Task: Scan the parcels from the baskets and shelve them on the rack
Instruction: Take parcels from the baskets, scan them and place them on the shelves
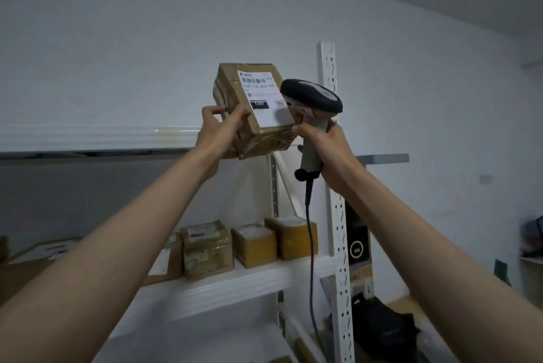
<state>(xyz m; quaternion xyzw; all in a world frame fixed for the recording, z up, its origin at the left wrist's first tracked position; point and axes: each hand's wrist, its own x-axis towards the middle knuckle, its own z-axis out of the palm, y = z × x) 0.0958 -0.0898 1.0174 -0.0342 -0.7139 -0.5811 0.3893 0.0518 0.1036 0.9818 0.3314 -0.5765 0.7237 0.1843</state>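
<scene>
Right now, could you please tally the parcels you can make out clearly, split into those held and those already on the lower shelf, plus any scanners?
Parcels held: 1, the labelled parcel in the left hand
Parcels in the row on the lower shelf: 3 clear ones; those further left are blurred
Scanners: 1, the barcode scanner in the right hand
Total: 5

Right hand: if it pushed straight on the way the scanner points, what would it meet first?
Most likely the parcel. The scanner in the right hand has its head beside the shipping label, which the left hand holds up. Depth is unclear.
</scene>
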